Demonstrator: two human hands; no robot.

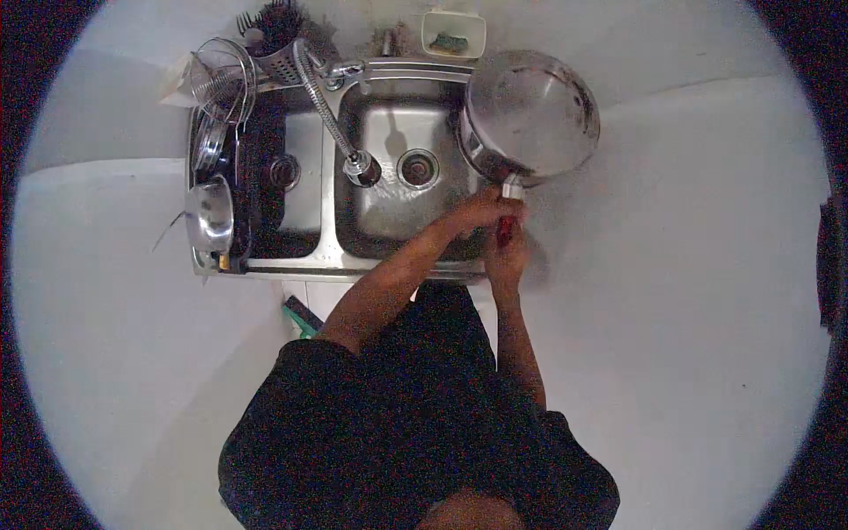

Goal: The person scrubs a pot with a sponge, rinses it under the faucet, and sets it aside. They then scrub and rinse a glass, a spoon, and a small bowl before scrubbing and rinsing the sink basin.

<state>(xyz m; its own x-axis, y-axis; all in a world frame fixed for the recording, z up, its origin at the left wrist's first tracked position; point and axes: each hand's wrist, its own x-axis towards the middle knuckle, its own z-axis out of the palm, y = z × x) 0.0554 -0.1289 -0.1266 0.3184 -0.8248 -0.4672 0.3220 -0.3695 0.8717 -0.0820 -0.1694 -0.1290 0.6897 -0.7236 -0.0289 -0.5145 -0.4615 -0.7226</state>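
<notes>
A large steel pan [534, 115] is tilted over the right rim of the sink, its broad round face towards me. I cannot tell whether that face is its base or its inside. My left hand [486, 212] is closed around the metal end of the handle, close to the pan. Just below it, my right hand [506, 258] grips the red part of the same handle [505, 230]. Most of the fingers are hidden behind the handle and each other.
The steel double sink [329, 238] has a flexible faucet [322, 110] curving over its middle. Strainers [225, 84], a steel bowl [210, 216] and a cutlery holder [281, 66] stand at the left and back. A white tub [453, 35] with a green scrubber sits behind.
</notes>
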